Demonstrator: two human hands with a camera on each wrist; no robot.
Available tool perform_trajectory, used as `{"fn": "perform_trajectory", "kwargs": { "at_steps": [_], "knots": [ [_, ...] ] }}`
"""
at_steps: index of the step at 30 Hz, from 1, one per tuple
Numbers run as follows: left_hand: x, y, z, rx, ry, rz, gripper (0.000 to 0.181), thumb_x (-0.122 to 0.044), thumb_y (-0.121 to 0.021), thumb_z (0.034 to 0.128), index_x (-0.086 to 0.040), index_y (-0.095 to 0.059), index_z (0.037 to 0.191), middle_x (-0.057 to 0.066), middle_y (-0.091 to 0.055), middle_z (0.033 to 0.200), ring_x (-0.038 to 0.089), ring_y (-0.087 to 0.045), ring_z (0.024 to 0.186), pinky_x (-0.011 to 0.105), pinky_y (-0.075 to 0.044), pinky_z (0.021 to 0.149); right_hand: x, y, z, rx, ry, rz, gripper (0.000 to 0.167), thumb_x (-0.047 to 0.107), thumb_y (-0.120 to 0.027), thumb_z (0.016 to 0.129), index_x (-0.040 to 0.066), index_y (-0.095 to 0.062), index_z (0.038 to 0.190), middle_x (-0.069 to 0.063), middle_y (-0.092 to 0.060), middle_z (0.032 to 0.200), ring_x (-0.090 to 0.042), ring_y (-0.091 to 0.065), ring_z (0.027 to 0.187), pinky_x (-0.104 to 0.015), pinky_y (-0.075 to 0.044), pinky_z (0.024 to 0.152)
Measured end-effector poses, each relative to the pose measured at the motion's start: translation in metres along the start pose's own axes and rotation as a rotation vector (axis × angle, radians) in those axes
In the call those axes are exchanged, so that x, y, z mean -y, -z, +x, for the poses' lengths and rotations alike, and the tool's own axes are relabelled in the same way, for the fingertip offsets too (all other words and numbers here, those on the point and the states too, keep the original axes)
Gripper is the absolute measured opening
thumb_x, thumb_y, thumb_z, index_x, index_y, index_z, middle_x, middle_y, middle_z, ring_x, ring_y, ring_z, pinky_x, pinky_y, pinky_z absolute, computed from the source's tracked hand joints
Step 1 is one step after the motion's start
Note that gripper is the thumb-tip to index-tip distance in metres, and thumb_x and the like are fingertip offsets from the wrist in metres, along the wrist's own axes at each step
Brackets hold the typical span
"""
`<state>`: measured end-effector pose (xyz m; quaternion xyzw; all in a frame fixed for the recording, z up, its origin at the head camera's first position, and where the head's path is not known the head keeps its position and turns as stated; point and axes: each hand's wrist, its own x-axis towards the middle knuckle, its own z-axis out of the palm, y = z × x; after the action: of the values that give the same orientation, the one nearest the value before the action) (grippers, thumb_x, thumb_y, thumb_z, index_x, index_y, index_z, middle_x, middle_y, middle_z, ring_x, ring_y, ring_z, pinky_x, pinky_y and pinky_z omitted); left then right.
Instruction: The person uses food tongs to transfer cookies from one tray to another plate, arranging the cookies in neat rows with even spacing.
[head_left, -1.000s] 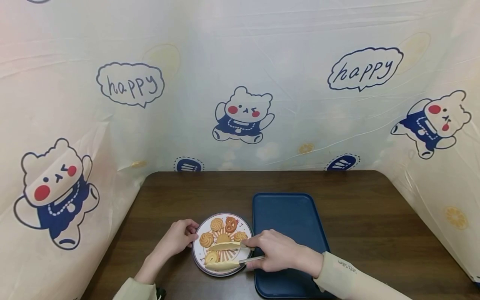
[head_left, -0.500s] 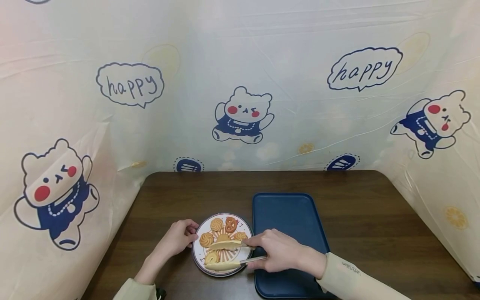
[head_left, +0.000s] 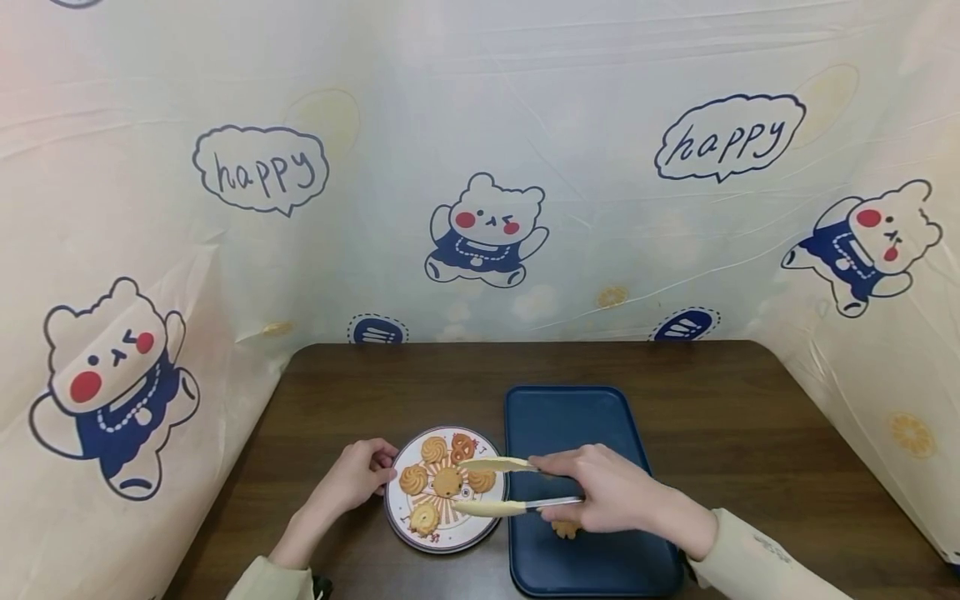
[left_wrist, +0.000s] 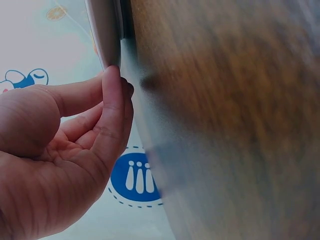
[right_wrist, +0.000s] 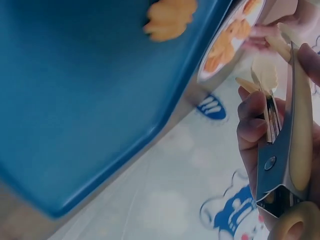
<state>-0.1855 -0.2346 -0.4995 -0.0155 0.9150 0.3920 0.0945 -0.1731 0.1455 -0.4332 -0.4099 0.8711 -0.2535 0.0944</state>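
My left hand [head_left: 358, 473] pinches the left rim of a round white plate [head_left: 480, 533] with a sunburst print. In the left wrist view, the thumb and fingers [left_wrist: 113, 92] meet at the plate's edge [left_wrist: 107, 35]. Several cookies lie on the plate, including a swirl cookie [head_left: 412, 479], a pretzel-shaped one [head_left: 462, 448] and a round one [head_left: 447, 482] at its middle. My right hand [head_left: 615, 492] grips metal tongs [head_left: 555, 502] with cream tips. The tips stand apart over the plate's right side, with no cookie gripped between them.
A dark blue rectangular tray [head_left: 570, 417] lies right of the plate on the brown wooden table [head_left: 750, 467]. One cookie [head_left: 566, 529] rests on the tray, partly hidden by the right hand. A printed cloth [head_left: 487, 100] hangs behind and around the table.
My right hand and the tongs have shifted right and slightly away, off the middle of the plate. The tray's cookie has come into sight. My left hand and the plate stay put.
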Motion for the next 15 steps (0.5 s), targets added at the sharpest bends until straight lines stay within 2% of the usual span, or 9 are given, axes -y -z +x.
{"fn": "perform_trajectory", "kwargs": {
  "at_steps": [3, 11, 13, 15],
  "knots": [
    [0.001, 0.0, 0.001, -0.001, 0.01, 0.0, 0.021, 0.004, -0.072, 0.0877, 0.001, -0.067, 0.108, 0.006, -0.058, 0.084, 0.017, -0.056, 0.071, 0.028, -0.056, 0.057, -0.009, 0.007, -0.015, -0.031, -0.019, 0.001, 0.06, 0.043, -0.073, 0.09, 0.009, -0.059, 0.138, -0.008, -0.063, 0.132, 0.001, -0.04, 0.044, -0.019, -0.039, 0.042],
    [0.001, 0.0, 0.0, 0.003, 0.012, 0.013, 0.021, 0.003, -0.072, 0.088, 0.001, -0.067, 0.108, 0.006, -0.058, 0.085, 0.017, -0.056, 0.071, 0.028, -0.056, 0.058, -0.029, 0.013, -0.061, -0.047, -0.103, 0.028, 0.063, 0.051, -0.068, 0.091, 0.011, -0.059, 0.138, -0.007, -0.066, 0.127, 0.002, -0.037, 0.048, -0.018, -0.038, 0.044],
    [0.0, 0.0, -0.001, 0.004, 0.015, 0.014, 0.021, 0.003, -0.072, 0.0882, 0.001, -0.067, 0.109, 0.006, -0.058, 0.085, 0.017, -0.056, 0.071, 0.028, -0.056, 0.058, -0.031, 0.012, -0.071, -0.048, -0.115, 0.038, 0.063, 0.051, -0.068, 0.091, 0.01, -0.06, 0.138, -0.005, -0.068, 0.122, 0.002, -0.037, 0.048, -0.018, -0.037, 0.043],
    [0.0, 0.0, -0.001, 0.004, 0.016, 0.014, 0.021, 0.003, -0.072, 0.0882, 0.0, -0.067, 0.109, 0.006, -0.058, 0.085, 0.017, -0.056, 0.07, 0.028, -0.056, 0.058, -0.033, 0.01, -0.08, -0.044, -0.135, 0.045, 0.063, 0.05, -0.069, 0.09, 0.009, -0.06, 0.138, 0.002, -0.071, 0.108, 0.002, -0.037, 0.049, -0.018, -0.037, 0.043]
  ]
}}
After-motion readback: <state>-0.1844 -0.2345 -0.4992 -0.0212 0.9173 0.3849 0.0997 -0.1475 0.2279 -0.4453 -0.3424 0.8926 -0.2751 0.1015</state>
